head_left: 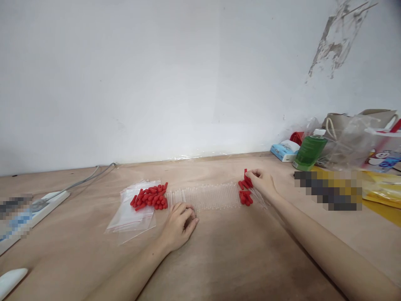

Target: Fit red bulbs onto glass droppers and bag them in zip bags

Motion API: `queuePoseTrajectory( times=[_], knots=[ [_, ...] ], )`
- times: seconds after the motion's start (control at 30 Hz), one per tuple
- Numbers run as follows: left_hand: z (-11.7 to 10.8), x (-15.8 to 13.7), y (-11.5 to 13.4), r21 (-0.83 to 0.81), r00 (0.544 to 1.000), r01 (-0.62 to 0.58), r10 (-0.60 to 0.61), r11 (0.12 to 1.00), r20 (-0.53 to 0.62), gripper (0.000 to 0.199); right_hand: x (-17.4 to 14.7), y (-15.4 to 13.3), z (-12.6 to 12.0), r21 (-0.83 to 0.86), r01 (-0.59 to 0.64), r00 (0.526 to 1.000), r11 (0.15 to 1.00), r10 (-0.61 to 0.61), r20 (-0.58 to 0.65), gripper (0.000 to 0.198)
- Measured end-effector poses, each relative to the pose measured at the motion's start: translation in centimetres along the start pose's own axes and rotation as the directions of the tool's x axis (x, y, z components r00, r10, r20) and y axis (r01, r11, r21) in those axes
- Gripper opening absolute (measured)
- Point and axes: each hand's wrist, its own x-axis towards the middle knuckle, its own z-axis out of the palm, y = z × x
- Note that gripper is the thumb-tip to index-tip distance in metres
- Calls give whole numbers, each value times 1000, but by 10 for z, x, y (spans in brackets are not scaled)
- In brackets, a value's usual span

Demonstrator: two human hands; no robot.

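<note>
A row of thin clear glass dropper tubes lies side by side across the middle of the wooden table. My left hand rests at the row's left front edge, fingers loosely bent, thumb apart, with nothing visible in it. At the row's right end, my right hand pinches a red rubber dropper bulb between thumb and fingertips. Below it lies a small group of red bulbs, with a few loose tubes beside them, partly under the hand. A larger heap of red bulbs sits on clear zip bags at left.
A white power strip with a grey cable lies at left. At the back right stand a green bottle, a blue tissue pack and plastic bags. Yellow packaging lies at far right. A white wall closes off the back.
</note>
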Motion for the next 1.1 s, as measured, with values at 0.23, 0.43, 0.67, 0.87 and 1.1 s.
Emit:
queuePoseTrajectory(
  times=[0.23,0.43,0.67,0.87,1.1],
  knots=[
    [-5,5,1,119,984,152,-139,981,-109,9,-54,-43,11,-3,537,839,844,-533,107,16],
    [-8,53,-14,294,952,298,-303,908,-29,26,-113,-37,13,-7,728,621,686,-655,431,20],
    [-4,123,-43,283,796,371,-460,884,394,61,-121,-23,11,45,714,617,699,-659,430,24],
    [2,135,-57,224,735,373,-434,900,521,83,-120,-23,14,37,701,629,712,-642,438,23],
    [4,130,-57,169,743,387,-415,906,525,79,-120,-24,13,29,693,635,720,-629,450,23]
  ],
)
